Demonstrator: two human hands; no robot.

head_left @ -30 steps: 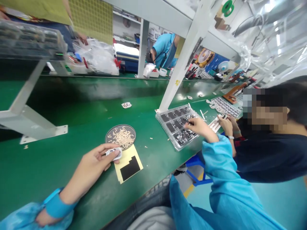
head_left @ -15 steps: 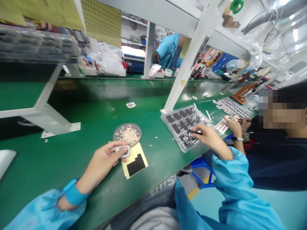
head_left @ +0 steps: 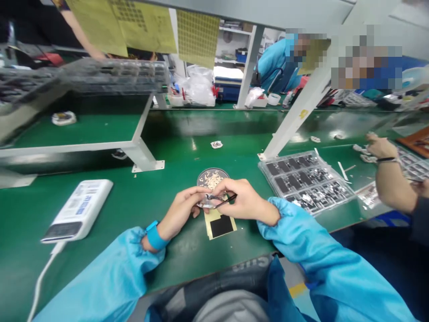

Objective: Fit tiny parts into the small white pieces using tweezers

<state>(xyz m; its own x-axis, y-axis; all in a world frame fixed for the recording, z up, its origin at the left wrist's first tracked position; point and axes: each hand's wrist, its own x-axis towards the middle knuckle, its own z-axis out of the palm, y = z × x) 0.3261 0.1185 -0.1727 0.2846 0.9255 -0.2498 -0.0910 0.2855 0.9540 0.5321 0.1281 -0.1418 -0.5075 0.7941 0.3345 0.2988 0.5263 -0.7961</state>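
Observation:
My left hand [head_left: 182,209] pinches a small white part [head_left: 205,201] above the green table. Closed around dark tweezers [head_left: 226,201], my right hand [head_left: 246,202] meets it from the right, the tips at the part. Something small and shiny shows between the hands, too blurred to tell. Just behind them lies a round dark dish [head_left: 213,178] of small beige pieces. Below the hands is a yellow sheet [head_left: 208,225] with a black patch [head_left: 221,226]. A clear tray [head_left: 275,188] of dark and silvery parts sits to the right.
A white power bank [head_left: 78,210] with a cable lies at the left. Metal shelf legs [head_left: 147,157] stand behind it, and a slanted post [head_left: 295,116] rises behind the tray. Another person's hand [head_left: 382,147] is at the far right. One white part [head_left: 216,144] lies behind the dish.
My right hand has come from the tray to my left hand with the tweezers. The view has swung left, bringing the power bank into sight. The other person's hand has lifted.

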